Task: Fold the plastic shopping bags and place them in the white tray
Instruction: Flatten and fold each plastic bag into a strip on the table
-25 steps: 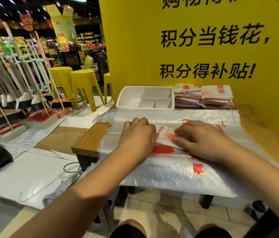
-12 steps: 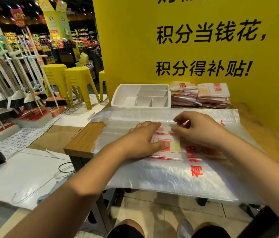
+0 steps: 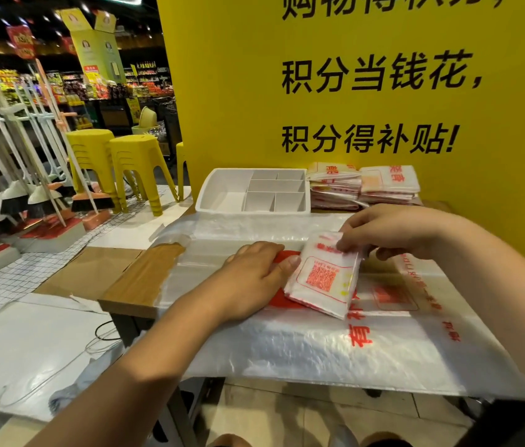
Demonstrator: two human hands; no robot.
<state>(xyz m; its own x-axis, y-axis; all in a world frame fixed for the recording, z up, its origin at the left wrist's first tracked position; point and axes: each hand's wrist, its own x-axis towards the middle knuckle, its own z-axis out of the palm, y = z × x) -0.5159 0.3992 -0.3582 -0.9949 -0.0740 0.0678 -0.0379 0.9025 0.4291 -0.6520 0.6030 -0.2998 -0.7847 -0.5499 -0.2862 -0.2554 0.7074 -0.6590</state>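
A folded white plastic bag (image 3: 322, 274) with red print is tilted up off the table. My right hand (image 3: 390, 232) pinches its top edge. My left hand (image 3: 254, 275) lies flat beside it on the left, thumb touching the packet's left edge. Underneath, unfolded clear bags (image 3: 319, 346) with red characters are spread over the wooden table (image 3: 145, 279). The white tray (image 3: 222, 191) with several empty compartments stands at the back, just beyond the hands.
Two stacks of folded bags (image 3: 364, 185) sit right of the tray against the yellow sign wall (image 3: 351, 108). Yellow stools (image 3: 132, 166) and a rack of brooms (image 3: 12, 175) stand to the left. White boards and a cable lie on the floor at left.
The folded bag, pressed flat under both hands before, has been raised at its top edge by my right hand. My left hand has stayed flat on the table.
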